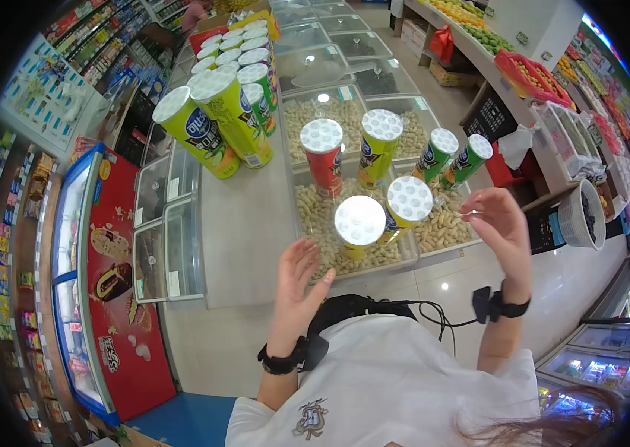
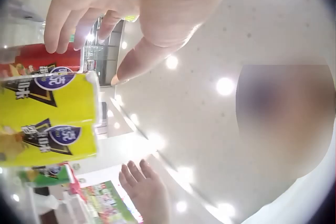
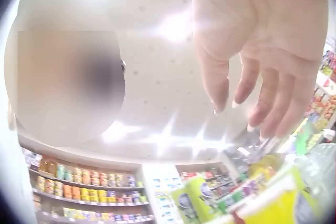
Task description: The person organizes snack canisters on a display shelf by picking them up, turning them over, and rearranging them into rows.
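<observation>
My left hand point(image 1: 300, 287) is raised in front of the counter, fingers spread and holding nothing. Nearest to it stands a yellow chip canister point(image 1: 359, 222) with a white lid. To the right, my right hand point(image 1: 499, 227) is lifted with loosely bent fingers and nothing in it. A second yellow canister point(image 1: 409, 205) stands between the hands. Behind these two are a red canister point(image 1: 324, 165) and a yellow-green one point(image 1: 379, 145). Two green canisters point(image 1: 434, 153) lean slightly at the right. In the left wrist view, the yellow canisters point(image 2: 47, 113) appear below the left fingers.
Bins of peanuts point(image 1: 318, 249) with clear covers lie under the canisters. Several more canisters point(image 1: 214, 112) are grouped at the back left of the counter point(image 1: 240, 231). A red freezer point(image 1: 125, 283) stands at the left, and a white basket point(image 1: 581, 216) at the right.
</observation>
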Demonstrator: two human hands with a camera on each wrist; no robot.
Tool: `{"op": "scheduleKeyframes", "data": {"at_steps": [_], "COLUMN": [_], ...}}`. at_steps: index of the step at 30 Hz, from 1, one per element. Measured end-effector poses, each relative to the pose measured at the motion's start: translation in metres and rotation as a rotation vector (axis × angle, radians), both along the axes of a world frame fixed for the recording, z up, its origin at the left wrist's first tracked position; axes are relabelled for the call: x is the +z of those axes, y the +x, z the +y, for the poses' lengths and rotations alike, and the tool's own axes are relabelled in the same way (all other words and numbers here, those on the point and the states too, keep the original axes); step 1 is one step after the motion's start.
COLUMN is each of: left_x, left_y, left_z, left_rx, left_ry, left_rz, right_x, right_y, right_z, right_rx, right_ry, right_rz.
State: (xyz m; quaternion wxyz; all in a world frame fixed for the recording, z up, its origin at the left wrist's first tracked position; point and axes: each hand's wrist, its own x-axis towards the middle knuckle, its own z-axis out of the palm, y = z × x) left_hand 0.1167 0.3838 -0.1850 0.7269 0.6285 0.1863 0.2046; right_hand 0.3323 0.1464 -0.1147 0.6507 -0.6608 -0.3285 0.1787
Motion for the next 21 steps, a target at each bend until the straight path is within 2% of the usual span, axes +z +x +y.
{"op": "scheduleKeyframes", "data": {"at_steps": [3,5,7,9,11,16,18,21], "left_x": [-0.019,-0.028,-0.04,-0.06,-0.081,-0.09,-0.092,-0.092], "left_y": [0.021,0.035,0.05,0.069,0.078,0.087,0.087,0.084], "left_z": [-0.013,-0.026,-0.035,-0.04,-0.042,-0.052,-0.05,-0.046], "left_rx": [0.024,0.077,0.172,0.229,0.28,0.41,0.411,0.364], "left_ry": [0.249,0.446,0.619,0.511,0.527,0.561,0.555,0.513], "left_rz": [0.085,0.18,0.114,-0.013,0.004,0.069,0.063,0.034], "right_x": [-0.075,-0.111,-0.134,-0.152,-0.167,-0.169,-0.162,-0.171], "right_y": [0.013,0.009,0.004,0.001,0.001,0.002,0.004,0.021], "right_z": [0.001,0.019,0.04,0.057,0.071,0.078,0.073,0.061], "right_rx": [-0.139,-0.159,-0.175,-0.199,-0.249,-0.298,-0.246,-0.053], "right_ry": [-0.077,-0.158,-0.163,-0.105,-0.053,-0.044,-0.076,-0.07], "right_rz": [0.029,-0.123,-0.289,-0.36,-0.411,-0.333,-0.283,-0.168]}}
